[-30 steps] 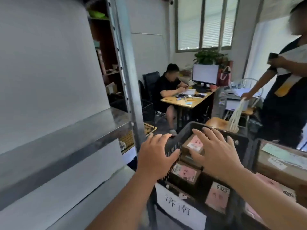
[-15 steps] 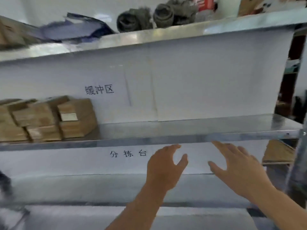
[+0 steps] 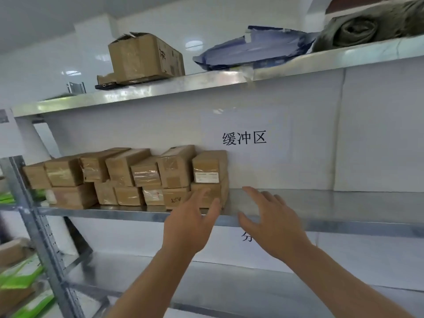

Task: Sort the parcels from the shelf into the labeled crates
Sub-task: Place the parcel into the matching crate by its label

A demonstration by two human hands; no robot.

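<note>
Head view: both hands spread before the stacked parcels

Head view, from the left: green packets (image 3: 20,276) lie on a neighbouring rack beside the grey metal upright (image 3: 34,226). On the middle shelf (image 3: 344,203) sits a two-layer stack of brown taped parcels (image 3: 128,177), pushed against the white back panel. Above them, on the top shelf (image 3: 160,86), stand a worn cardboard box (image 3: 144,57), a crumpled blue sheet (image 3: 252,48) and a rolled grey-green cloth (image 3: 358,31).

The left hand (image 3: 190,226) is raised with fingers straight and spread, holding nothing; its fingertips overlap the lower right-hand parcel (image 3: 206,196) at the end of the stack, though actual contact cannot be told. The right hand (image 3: 270,221) is likewise wide, fingers splayed and empty, over the bare shelf edge just right of the stack, apart from the parcels. A paper sign (image 3: 244,137) with printed characters hangs on the back panel above it.
</note>
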